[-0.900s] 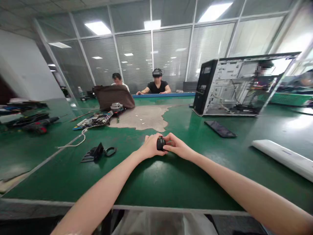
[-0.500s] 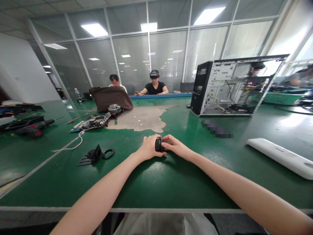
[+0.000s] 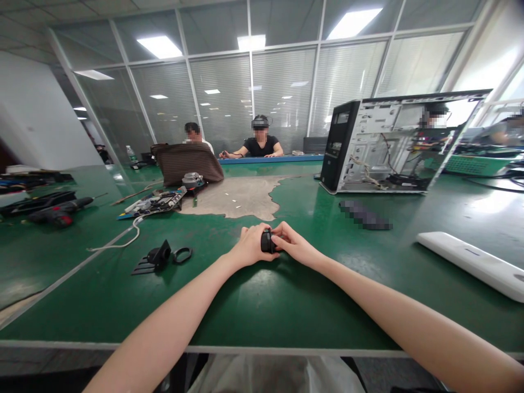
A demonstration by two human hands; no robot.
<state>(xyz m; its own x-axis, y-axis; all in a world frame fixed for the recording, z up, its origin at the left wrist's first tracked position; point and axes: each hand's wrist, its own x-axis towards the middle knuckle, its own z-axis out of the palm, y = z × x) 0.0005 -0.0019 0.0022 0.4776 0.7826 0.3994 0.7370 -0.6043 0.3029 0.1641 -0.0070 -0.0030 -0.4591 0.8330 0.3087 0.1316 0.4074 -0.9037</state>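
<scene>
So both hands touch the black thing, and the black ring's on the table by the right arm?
Wrong arm: the head view shows the black ring on the table by the left arm. The left hand and right hand touch the black thing.

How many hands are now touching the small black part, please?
2. The left hand wraps the black part from its left; the fingers of the right hand grip its right side. Some fingertips are hidden.
</scene>
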